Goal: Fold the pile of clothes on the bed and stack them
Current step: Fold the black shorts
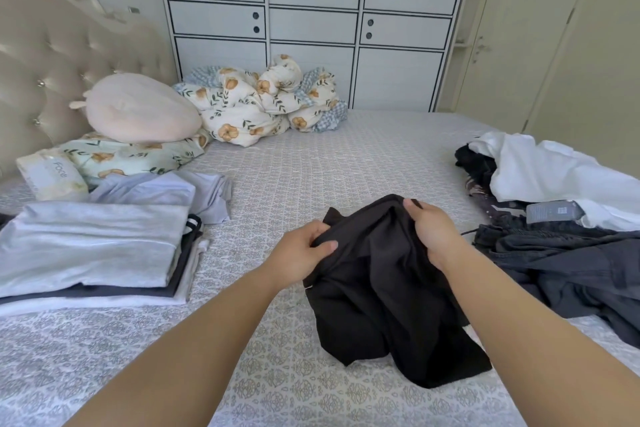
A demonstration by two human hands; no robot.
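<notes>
On the patterned bed (311,156), right of the folded stack (93,246) and well apart from it: a black garment (384,288), bunched and half lifted. Left hand (301,253) curled on its upper left edge, thumb over the cloth; right hand (433,236) curled on the upper right edge, fingertips tucked over the fold. Both closed on fabric, neither hand free. Lower half of the garment crumpled on the sheet (kind of garment hard to tell at this point).

Step in hand, by the look of it: finding the edges and shaking the piece out flat before any fold. Best done by sliding each grip outward along the top hem to the corners, lifting clear of the sheet, then laying down smooth, seams aligned. Risk: folding over hidden creases, giving a lumpy layer on the stack.

Farther right of the stack, beyond the black garment: the unfolded pile (554,218), dark and white pieces tangled. Behind the stack: a tissue pack (52,177), a pink cushion (138,107) and a bundled floral quilt (263,100).
</notes>
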